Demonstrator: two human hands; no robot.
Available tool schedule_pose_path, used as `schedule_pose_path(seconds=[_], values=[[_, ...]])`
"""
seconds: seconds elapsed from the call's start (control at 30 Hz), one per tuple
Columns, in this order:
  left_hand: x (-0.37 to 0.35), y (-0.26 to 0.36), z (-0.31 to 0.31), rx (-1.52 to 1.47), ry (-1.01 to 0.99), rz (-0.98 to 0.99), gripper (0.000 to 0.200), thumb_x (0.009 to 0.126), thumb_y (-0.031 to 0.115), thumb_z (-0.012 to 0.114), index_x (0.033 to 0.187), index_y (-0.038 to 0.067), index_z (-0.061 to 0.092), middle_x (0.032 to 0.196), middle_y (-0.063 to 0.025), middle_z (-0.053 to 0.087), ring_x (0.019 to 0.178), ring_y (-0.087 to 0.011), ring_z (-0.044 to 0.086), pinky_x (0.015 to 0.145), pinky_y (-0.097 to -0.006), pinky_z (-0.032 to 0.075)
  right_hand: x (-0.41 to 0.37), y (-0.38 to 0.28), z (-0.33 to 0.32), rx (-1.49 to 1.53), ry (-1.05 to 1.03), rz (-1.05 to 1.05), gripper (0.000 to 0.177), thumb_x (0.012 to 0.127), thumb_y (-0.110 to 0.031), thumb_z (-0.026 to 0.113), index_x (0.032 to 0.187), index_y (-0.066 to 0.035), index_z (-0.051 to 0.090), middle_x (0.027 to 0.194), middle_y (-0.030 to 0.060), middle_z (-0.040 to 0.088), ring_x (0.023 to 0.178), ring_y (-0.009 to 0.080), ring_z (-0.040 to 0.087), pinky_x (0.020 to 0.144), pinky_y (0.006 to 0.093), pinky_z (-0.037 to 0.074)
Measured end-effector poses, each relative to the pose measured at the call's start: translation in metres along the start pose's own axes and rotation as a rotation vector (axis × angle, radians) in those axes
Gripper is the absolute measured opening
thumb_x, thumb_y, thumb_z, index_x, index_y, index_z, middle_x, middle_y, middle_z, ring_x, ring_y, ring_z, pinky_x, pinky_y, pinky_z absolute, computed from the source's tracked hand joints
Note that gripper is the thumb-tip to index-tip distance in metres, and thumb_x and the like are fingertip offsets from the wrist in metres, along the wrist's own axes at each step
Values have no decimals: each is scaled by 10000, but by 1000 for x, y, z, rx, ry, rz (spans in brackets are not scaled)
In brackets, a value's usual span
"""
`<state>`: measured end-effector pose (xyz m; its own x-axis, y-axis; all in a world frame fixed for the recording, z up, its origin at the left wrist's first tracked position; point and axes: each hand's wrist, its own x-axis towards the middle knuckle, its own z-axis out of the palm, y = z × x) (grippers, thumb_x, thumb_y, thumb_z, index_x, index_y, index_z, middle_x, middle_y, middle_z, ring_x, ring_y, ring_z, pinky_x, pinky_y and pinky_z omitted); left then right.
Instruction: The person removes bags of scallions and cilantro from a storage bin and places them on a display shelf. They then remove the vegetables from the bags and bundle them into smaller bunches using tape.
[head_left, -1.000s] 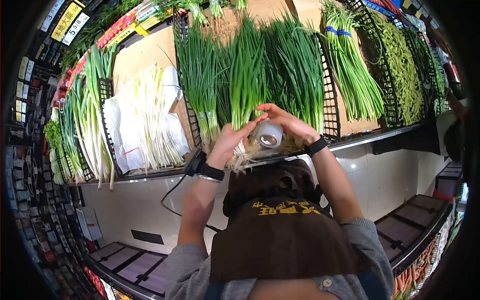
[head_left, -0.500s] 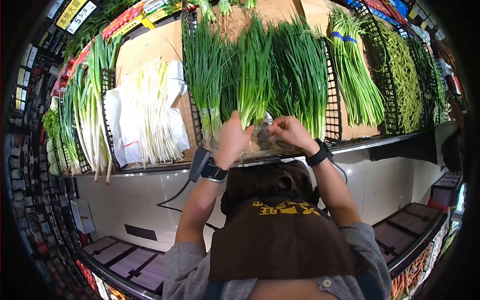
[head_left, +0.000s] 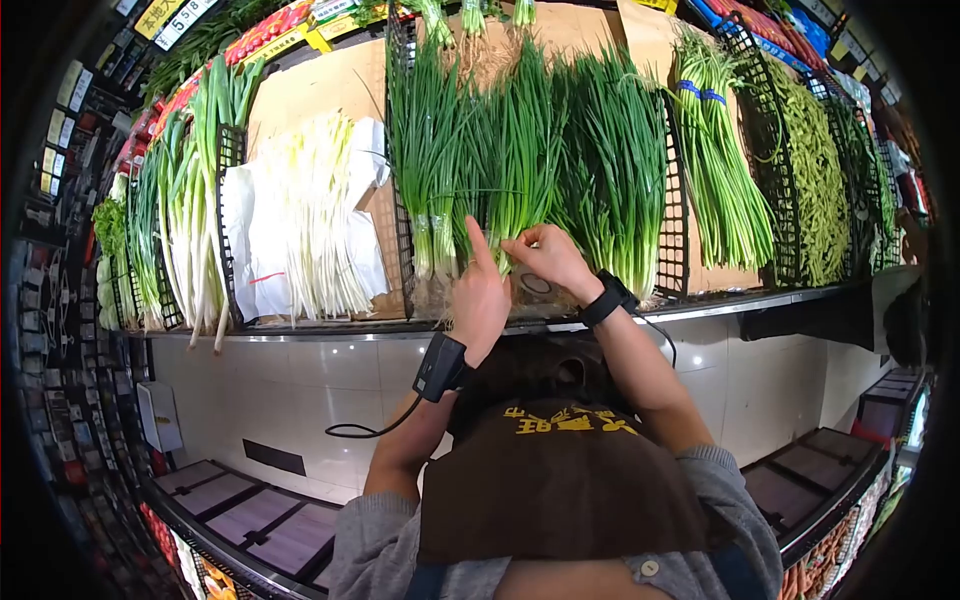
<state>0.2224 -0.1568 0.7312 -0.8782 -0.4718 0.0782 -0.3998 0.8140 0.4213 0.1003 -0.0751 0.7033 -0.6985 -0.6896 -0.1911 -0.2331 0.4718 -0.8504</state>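
A middle bunch of scallions (head_left: 520, 175) lies upright-facing in the bin, its pale lower stems toward me. At the lower left edge of this bunch is my left hand (head_left: 482, 305), the index finger stretched forward and the other fingers partly curled. My right hand (head_left: 555, 262) pinches with thumb and index finger at the base of the same stems; what exactly sits between the fingertips is partly hidden. A plastic-wrapped scallion bunch (head_left: 433, 190) lies to the left, and a darker, thicker bunch of scallions (head_left: 620, 180) to the right.
Black mesh dividers (head_left: 676, 200) separate the vegetables. White-yellow stalks (head_left: 320, 215) lie on paper, with leeks (head_left: 192, 215) farther left. Green stalks with blue bands (head_left: 725, 180) lie to the right. A metal counter edge (head_left: 690, 308) runs in front of me.
My left hand has drawn back toward me and its index finger has straightened. My right hand has moved left to the stem bases. The middle scallions now lie flatter in the bin.
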Motion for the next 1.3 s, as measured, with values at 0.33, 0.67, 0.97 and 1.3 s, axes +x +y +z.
schedule_pose_path(seconds=[0.33, 0.67, 0.97, 1.3], values=[[2, -36, 35, -319, 223, 169, 523, 788, 106, 590, 1261, -6, 394, 852, -147, 585, 600, -268, 578, 507, -355, 458, -25, -19, -18, 176, 7, -227, 298, 766, -302, 658, 774, -15, 580, 606, 33, 544, 486, 116, 523, 478, 267, 412], [-10, -24, -12, -2423, -805, -459, 418, 944, 377, 352, 1154, 24, 430, 857, -66, 522, 628, -120, 529, 580, -247, 465, -23, 8, -13, 966, -491, 78, 230, 885, -268, 550, 928, -46, 589, 782, -33, 587, 645, 24, 513, 595, 189, 434], [-20, -58, -23, -1566, -538, -680, 461, 919, 424, 397, 1154, 35, 470, 946, -162, 607, 827, -223, 622, 705, -386, 536, -11, -7, 5, 629, -492, 63, 168, 836, -188, 619, 844, -26, 660, 674, -40, 554, 581, 23, 488, 498, 188, 384], [-21, -28, -48, -1764, -743, -399, 198, 895, 207, 456, 967, 23, 457, 654, 14, 410, 493, -76, 452, 550, -265, 503, -15, -24, -22, 590, -515, -1, 181, 851, -228, 604, 815, -50, 602, 727, -45, 576, 638, 18, 518, 560, 166, 411]])
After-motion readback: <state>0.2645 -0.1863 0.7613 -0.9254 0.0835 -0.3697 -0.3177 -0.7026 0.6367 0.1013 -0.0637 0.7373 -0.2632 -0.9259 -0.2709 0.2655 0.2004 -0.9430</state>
